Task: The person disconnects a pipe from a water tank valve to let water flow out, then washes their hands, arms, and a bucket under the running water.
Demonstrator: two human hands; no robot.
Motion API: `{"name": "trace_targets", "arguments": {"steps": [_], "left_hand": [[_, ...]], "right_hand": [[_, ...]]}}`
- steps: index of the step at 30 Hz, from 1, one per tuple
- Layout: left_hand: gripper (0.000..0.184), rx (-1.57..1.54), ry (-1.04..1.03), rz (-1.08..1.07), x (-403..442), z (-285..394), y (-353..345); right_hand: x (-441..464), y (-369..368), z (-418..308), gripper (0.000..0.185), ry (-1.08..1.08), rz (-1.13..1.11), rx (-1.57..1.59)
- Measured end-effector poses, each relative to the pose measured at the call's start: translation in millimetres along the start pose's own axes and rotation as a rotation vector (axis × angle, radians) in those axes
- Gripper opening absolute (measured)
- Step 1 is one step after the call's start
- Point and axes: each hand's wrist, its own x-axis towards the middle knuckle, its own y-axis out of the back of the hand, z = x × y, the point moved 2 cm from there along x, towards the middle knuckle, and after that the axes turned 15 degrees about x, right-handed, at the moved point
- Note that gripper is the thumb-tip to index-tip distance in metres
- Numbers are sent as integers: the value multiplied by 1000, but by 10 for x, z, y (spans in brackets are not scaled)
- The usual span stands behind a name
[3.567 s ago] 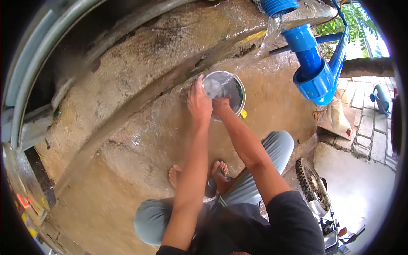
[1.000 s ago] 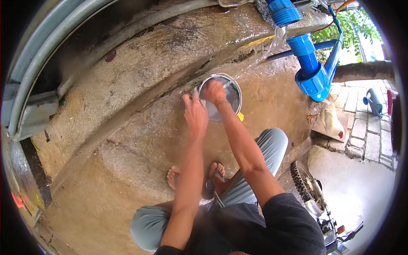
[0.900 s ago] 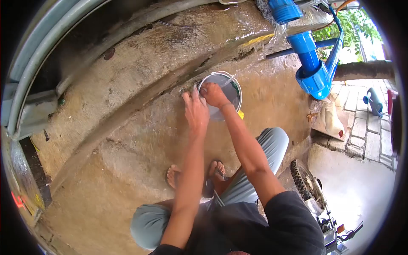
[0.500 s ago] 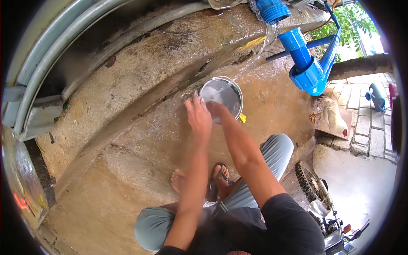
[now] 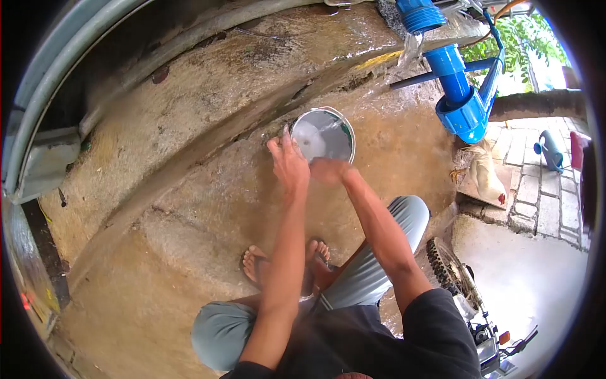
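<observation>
A grey bucket (image 5: 344, 136) with a pale rim stands tilted on the wet concrete. Cloudy water shows inside it, and a stream of water comes in from the upper right. My left hand (image 5: 291, 163) grips the bucket's left rim, fingers around the edge. At the near rim is my right hand (image 5: 329, 170), smeared by motion, so its fingers cannot be made out. Above and to the right, water pours from a blue pipe end (image 5: 421, 18). A second blue pipe fitting (image 5: 456, 85) sits just below that one.
A concrete ledge (image 5: 208, 101) runs diagonally beyond the bucket. Grey metal tubing (image 5: 69, 66) curves along the upper left. A white chicken (image 5: 486, 174) is at the right, near a blue-grey watering can (image 5: 551, 150). A motorcycle wheel (image 5: 449, 273) stands at lower right.
My right hand has come up out of the bucket to its near rim. My left hand stays on the left rim. My feet have shifted slightly, and the view has moved a little.
</observation>
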Motion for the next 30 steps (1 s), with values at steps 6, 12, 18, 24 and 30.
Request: {"name": "trace_targets", "arguments": {"steps": [6,12,18,24,30], "left_hand": [[35,-15,-29,-64,6,-8,96],[35,11,-56,-29,34,-62,-5],[35,-5,-51,-30,25,-21,36],[35,-3,-24,-67,14,74,89],[38,15,4,-1,-112,6,-91]], "right_hand": [[1263,299,1014,35,257,443,13],[1465,-206,903,44,54,305,130],[370,-159,404,40,56,196,57],[266,76,739,46,-22,-39,-904],[296,-82,508,43,-174,-108,73]]}}
